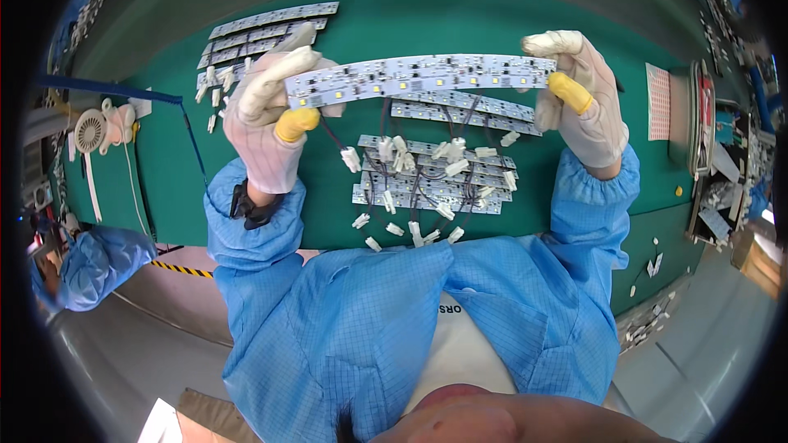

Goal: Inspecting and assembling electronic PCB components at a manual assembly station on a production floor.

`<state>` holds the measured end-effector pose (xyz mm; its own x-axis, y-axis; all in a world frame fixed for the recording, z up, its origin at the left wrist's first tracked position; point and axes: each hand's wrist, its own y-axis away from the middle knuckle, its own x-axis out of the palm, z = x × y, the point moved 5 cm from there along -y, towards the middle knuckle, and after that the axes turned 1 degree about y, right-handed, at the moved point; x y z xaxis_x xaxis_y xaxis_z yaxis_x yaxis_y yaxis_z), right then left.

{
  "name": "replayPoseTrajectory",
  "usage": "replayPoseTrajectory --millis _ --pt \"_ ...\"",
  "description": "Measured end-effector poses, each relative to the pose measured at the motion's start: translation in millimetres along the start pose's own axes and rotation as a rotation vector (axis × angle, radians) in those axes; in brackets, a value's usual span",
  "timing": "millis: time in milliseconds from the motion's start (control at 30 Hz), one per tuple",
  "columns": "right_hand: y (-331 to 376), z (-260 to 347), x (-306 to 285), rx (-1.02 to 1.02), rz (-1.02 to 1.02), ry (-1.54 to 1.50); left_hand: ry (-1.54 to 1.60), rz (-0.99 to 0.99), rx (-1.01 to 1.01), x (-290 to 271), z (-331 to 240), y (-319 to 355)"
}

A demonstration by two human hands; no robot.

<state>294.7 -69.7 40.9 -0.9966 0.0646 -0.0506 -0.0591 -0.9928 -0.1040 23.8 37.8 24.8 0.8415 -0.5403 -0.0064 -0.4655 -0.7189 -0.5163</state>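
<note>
Between my two gloved hands I hold up a long white LED circuit board [423, 74], dotted with small components and yellow LEDs. My left hand [275, 102] grips its left end, with the yellow-tipped thumb on the near edge. At the other end my right hand [579, 90] pinches the board between a yellow-capped thumb and the fingers. Wires with white connectors hang near and below it; which of them belong to this board I cannot tell. Beneath lies a group of similar LED boards [427, 194] with dark wires and white plugs [350, 159].
Another stack of LED boards [275, 20] lies at the far left of the green table mat [394, 16]. A small white fan [89, 130] and a blue cord [187, 127] are on the left. Printed sheet [659, 102] and a bin of parts [702, 131] stand right. A person's blue sleeve [103, 267] shows far left.
</note>
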Motion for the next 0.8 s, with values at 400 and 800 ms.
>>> replayPoseTrajectory --millis 400,800 --pt "2 3 1 0.037 0.013 -0.039 -0.086 -0.077 -0.023 -6 8 -3" --pt "7 13 11 -0.005 0.154 -0.167 -0.334 -0.043 -0.437 2 17 -10"
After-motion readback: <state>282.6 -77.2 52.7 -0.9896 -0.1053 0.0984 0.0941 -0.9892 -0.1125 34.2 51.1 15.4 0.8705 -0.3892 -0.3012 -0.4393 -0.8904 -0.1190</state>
